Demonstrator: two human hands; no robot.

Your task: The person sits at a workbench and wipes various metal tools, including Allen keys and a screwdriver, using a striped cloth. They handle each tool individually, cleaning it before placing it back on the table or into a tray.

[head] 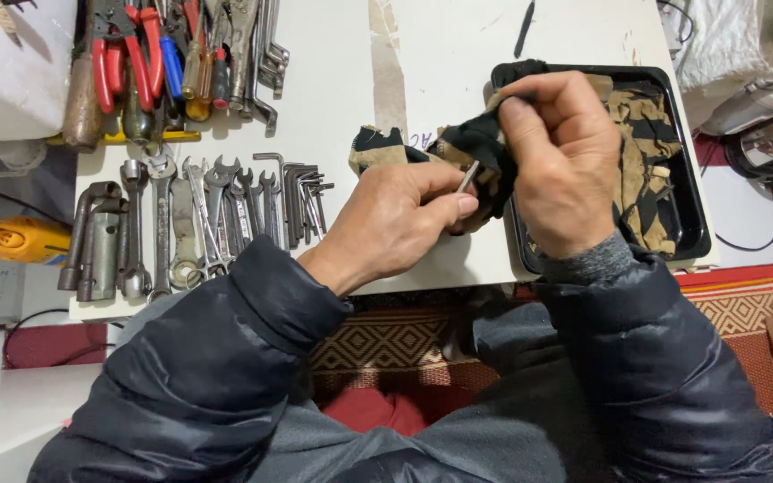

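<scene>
While your left hand (395,224) pinched the metal rod (468,176) (pointing toward one o'clock), your right hand (561,156) gripped the rag (476,143) over its tip.

Only 1 view: a head-worn camera looks steeply down from just above the person's chest, close to the hands. It faces forward over the white desk (440,54), whose near edge crosses mid-frame, with dark jacket sleeves (225,358) filling the bottom.
</scene>
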